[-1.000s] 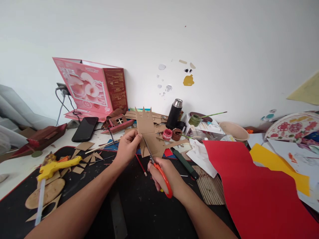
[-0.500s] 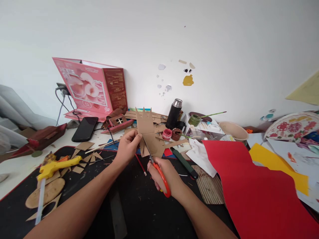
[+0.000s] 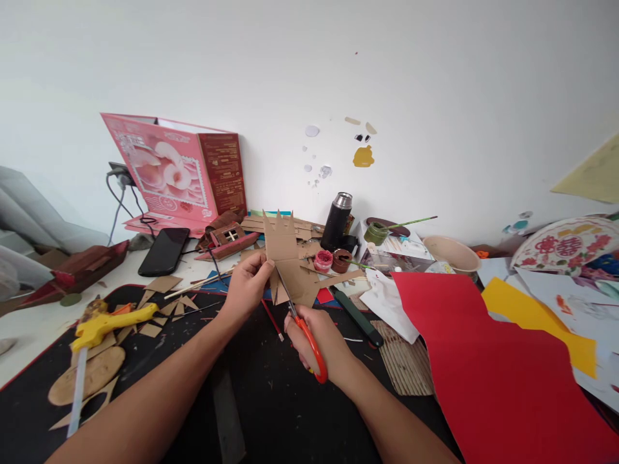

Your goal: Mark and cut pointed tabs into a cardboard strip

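A piece of brown cardboard (image 3: 282,247) with pointed teeth along its top edge is held up over the far side of the black mat. My left hand (image 3: 250,283) pinches its left side between thumb and fingers. My right hand (image 3: 322,338) grips a pair of scissors (image 3: 316,351) with orange handles. Their blades point up and left into the lower part of the cardboard, close to my left thumb. Beneath the cardboard a thin red stick (image 3: 273,320) lies on the mat.
A yellow glue gun (image 3: 113,324) and cardboard scraps lie left. Behind stand a black flask (image 3: 337,221), paint jars (image 3: 341,260) and a pink box (image 3: 169,171). A green utility knife (image 3: 356,317), corrugated cardboard (image 3: 403,357) and red paper (image 3: 488,354) lie right.
Both hands, the cardboard and the scissors stay nearly in place. The scissor handles have shifted very slightly left, and the whole view has moved a little.
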Tool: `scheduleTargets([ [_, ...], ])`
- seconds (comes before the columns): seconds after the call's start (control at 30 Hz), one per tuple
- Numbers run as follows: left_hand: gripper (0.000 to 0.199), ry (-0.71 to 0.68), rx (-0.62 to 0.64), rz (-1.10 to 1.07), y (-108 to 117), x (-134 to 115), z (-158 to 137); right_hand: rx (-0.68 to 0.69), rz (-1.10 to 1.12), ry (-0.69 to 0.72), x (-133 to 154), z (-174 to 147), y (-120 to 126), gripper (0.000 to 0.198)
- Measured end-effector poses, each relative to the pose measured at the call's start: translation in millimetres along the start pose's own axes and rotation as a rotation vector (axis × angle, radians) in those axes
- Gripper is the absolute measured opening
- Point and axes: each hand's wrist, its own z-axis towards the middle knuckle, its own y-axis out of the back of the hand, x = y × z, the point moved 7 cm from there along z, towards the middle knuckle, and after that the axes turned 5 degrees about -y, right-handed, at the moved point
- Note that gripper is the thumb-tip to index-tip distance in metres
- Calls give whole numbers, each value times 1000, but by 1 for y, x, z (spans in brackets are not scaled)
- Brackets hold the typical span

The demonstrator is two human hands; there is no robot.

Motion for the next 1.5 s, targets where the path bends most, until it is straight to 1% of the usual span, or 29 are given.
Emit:
scheduleTargets([
  [0.17,40,5,-2,2,0,2,0,-20,51,20,-3,1,-2,23],
  [0.37,39,10,2,3,0,4,0,-3,53,22,-6,3,-3,24],
  [0.53,39,9,5,12,1,4,1,61,71,16,-11,7,-5,23],
  [0.7,37,8,-26,4,2,5,1,111,103,-3,-8,6,-6,25],
  [0.77,36,9,-57,-10,4,5,1,122,107,-3,-5,5,-6,25],
  [0.83,34,12,-115,-32,10,7,4,135,104,9,-3,4,-7,24],
  [0.97,39,3,-320,-96,36,8,15,166,82,54,0,0,-8,23],
  [1.03,39,-6,-399,-128,49,8,21,174,100,53,0,-1,-9,25],
  [1.13,38,6,-436,-175,57,11,27,161,198,29,0,1,-8,34],
  [1.23,38,40,-402,-217,55,16,28,82,317,53,3,5,1,44],
  [1.3,37,73,-335,-237,47,18,26,8,382,80,4,8,11,51],
  [1.4,36,135,-176,-250,30,21,21,-74,454,95,4,11,25,57],
  [1.5,39,204,-5,-244,12,22,12,-102,519,94,2,13,31,61],
])
